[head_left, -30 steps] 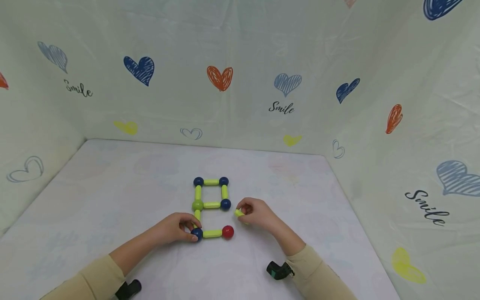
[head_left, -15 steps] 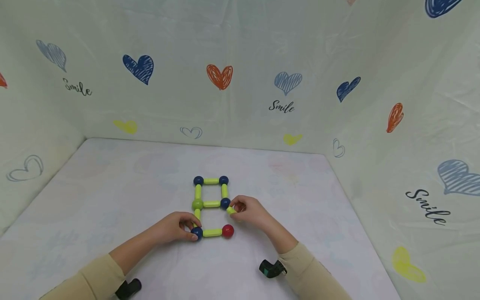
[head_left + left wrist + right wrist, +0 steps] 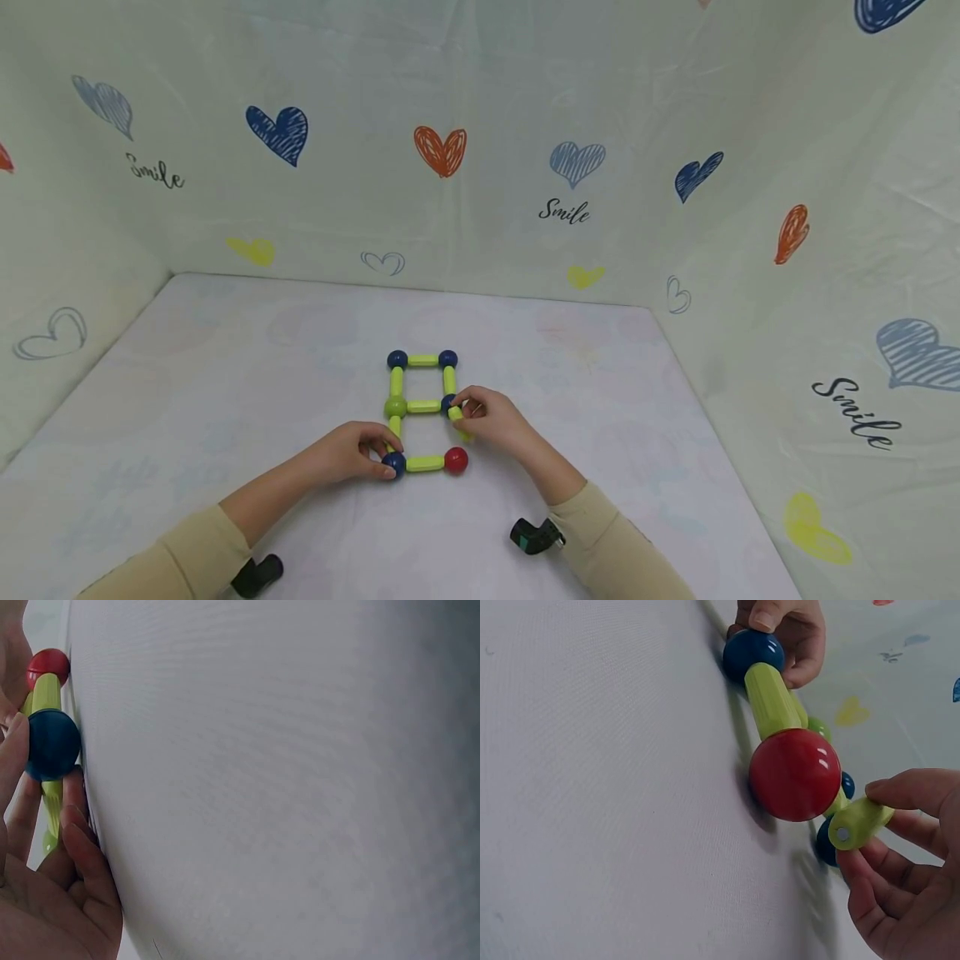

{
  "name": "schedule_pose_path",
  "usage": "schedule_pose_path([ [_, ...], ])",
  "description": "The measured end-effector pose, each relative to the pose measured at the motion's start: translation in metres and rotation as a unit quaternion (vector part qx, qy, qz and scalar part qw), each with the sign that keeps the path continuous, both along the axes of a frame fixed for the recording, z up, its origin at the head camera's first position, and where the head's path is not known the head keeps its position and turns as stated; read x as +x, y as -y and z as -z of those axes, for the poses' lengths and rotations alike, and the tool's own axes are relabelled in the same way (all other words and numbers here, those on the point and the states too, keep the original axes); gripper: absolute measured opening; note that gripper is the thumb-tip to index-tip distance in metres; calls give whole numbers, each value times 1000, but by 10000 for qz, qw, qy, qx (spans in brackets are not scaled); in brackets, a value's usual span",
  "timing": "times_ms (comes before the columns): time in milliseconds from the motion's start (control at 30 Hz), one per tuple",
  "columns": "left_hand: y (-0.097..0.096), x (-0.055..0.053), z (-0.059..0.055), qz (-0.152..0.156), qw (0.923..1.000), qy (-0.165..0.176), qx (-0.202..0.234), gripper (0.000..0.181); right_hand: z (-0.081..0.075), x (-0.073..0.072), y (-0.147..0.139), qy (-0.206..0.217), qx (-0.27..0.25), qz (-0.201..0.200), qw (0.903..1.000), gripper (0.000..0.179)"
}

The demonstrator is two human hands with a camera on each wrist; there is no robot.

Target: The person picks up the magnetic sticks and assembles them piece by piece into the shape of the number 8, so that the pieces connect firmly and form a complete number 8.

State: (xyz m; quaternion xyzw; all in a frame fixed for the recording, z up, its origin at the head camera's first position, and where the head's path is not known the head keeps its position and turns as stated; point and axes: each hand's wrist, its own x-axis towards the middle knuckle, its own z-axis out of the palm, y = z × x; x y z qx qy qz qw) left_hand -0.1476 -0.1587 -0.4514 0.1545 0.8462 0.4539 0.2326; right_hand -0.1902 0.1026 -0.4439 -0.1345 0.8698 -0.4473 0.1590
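Observation:
A figure of yellow-green magnetic rods and balls lies flat on the table. My left hand (image 3: 352, 452) holds the near-left blue ball (image 3: 393, 465) between thumb and fingers, and in the left wrist view that ball (image 3: 52, 744) shows beside the thumb. From it a rod (image 3: 425, 463) runs to a red ball (image 3: 456, 460). My right hand (image 3: 491, 417) pinches a loose yellow-green rod (image 3: 859, 823), one end at the middle-right blue ball (image 3: 448, 404); its other end, with a silvery magnet, points toward the red ball's side. A green ball (image 3: 395, 407) joins the rods at middle left.
Two dark blue balls, one at the far left (image 3: 397, 360) and one at the far right (image 3: 447, 359), top a closed square of rods. White cloth covers the table (image 3: 225, 375). A heart-printed curtain (image 3: 495, 83) stands behind and at both sides.
My right hand has moved left with the rod, from beside the figure to the middle-right blue ball, and the rod has tilted more upright in view. My left hand has stayed on its ball.

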Motion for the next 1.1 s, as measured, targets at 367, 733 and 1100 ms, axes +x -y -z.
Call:
schedule_pose_path([
  [367,-1,1,-2,6,10000,-16,3,30,3,3,5,199,-164,415,9988,25],
  [733,-1,2,-2,-29,10000,-52,-50,31,9,3,6,260,-237,426,9985,25],
  [1100,-3,2,2,-216,9993,-26,-320,34,14,4,6,262,-190,377,9988,26],
])
